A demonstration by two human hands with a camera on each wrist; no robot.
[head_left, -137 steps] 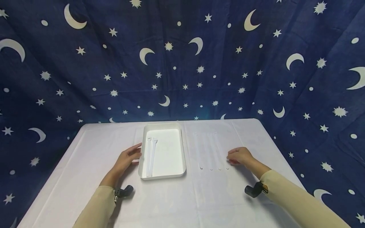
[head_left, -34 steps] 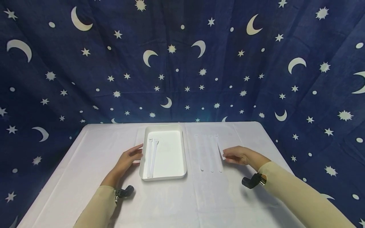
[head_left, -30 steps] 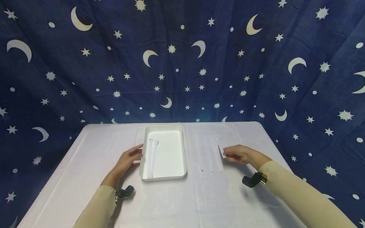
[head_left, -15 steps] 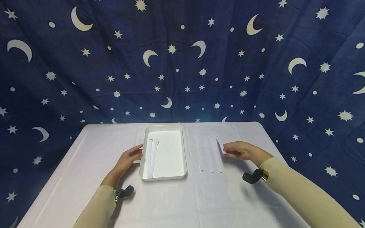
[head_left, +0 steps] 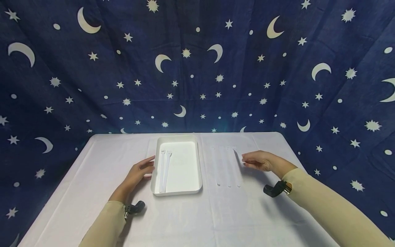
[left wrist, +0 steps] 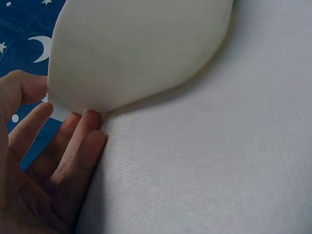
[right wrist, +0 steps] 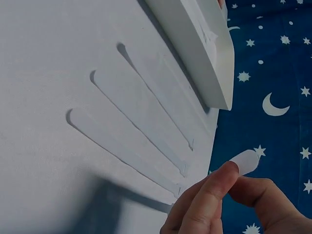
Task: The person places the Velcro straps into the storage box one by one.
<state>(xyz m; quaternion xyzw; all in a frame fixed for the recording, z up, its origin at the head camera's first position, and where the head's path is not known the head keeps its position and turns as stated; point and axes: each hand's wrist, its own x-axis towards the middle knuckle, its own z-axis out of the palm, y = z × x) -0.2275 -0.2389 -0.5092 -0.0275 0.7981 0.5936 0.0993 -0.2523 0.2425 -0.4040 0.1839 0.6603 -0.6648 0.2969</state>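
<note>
My right hand [head_left: 258,160] pinches the rounded free end of a white cable tie [right wrist: 246,162] between thumb and fingers. That tie slants up off the tablecloth, with its far end low. Three similar flat white ties [right wrist: 129,134], slot-headed and round-ended, lie side by side on the cloth to its left. My left hand [head_left: 138,172] touches the left outer wall of a shallow white tray [head_left: 185,168], its fingers loosely bent. In the tray, two more white ties [head_left: 166,173] lie lengthwise along the left side.
A white cloth covers the table [head_left: 185,219], whose far edge meets a dark blue curtain [head_left: 197,68] printed with moons and stars. A small black camera [head_left: 274,189] sits on my right wrist, and another black camera [head_left: 135,207] on my left.
My right hand has pinched the rightmost tie's near end, lifted it off the cloth and moved it slightly farther from me. My left hand and the tray stay put.
</note>
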